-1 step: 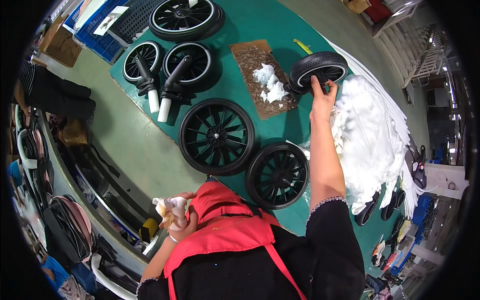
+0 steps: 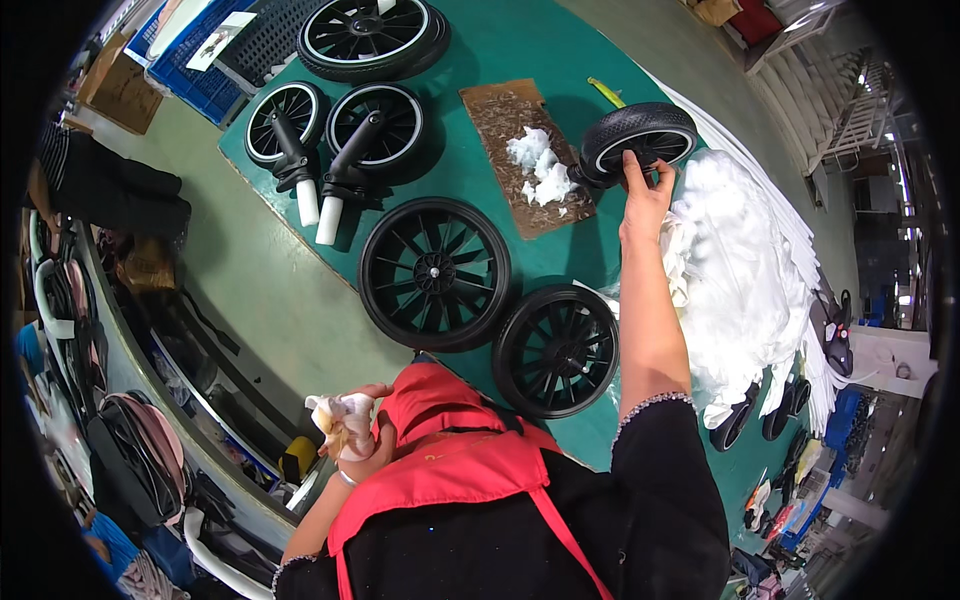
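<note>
My right hand (image 2: 646, 197) grips a small black wheel (image 2: 640, 138) by its spoked side, fingers closed at the hub. The wheel is tilted up above the green table, and its dark fork end sits beside white fluff (image 2: 540, 165) on a brown board (image 2: 490, 110). Low at the left, next to my red apron (image 2: 440, 490), my left hand (image 2: 368, 455) is closed around a crumpled white cloth (image 2: 345, 420) with yellowish stains. Two larger black spoked wheels, one (image 2: 434, 273) further left and another (image 2: 556, 352) nearer me, lie flat on the table.
Two small wheels with forks (image 2: 375, 125) and a stack of large wheels (image 2: 365, 40) occupy the table's far left. A heap of white plastic wrapping (image 2: 740, 270) covers its right side. A yellow-green tool (image 2: 605, 93) lies behind the board. Another person (image 2: 110, 185) stands at left.
</note>
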A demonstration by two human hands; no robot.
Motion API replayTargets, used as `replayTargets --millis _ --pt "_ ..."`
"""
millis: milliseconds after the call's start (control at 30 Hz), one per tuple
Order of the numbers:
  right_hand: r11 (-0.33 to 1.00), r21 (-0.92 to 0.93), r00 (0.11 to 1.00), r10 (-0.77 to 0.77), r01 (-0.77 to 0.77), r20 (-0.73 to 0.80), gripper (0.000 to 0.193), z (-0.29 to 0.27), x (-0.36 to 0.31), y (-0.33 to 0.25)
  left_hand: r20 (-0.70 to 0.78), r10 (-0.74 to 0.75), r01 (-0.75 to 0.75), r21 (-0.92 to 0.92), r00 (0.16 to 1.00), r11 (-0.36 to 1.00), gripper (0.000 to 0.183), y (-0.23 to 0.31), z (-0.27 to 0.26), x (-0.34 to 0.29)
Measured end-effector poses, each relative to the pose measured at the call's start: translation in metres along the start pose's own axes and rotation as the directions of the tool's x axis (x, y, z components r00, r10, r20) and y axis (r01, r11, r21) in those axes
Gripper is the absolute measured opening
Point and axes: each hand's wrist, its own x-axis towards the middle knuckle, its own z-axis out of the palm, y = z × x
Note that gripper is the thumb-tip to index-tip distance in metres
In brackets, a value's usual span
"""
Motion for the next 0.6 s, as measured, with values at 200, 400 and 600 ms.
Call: replayTargets --millis 200,400,600 --pt "0.998 0.07 0.998 0.003 0.002 -0.067 0.037 0.015 -0.01 -0.014 0.03 -0.006 0.007 -0.016 1.0 1.0 0.042 -0.003 -0.009 0.017" --pt "0.984 0.178 0.983 0.056 -0.025 -0.175 0.035 -0.012 -0.034 -0.069 0.118 0.073 -0.067 -0.054 0.99 0.996 0.038 0.011 -0.013 0.046" --pt "0.709 0.672 0.937 0.342 -0.213 -0.064 0.034 -0.113 -0.097 -0.128 0.247 0.191 -0.15 -0.174 0.95 0.973 0.038 0.02 0.012 0.071"
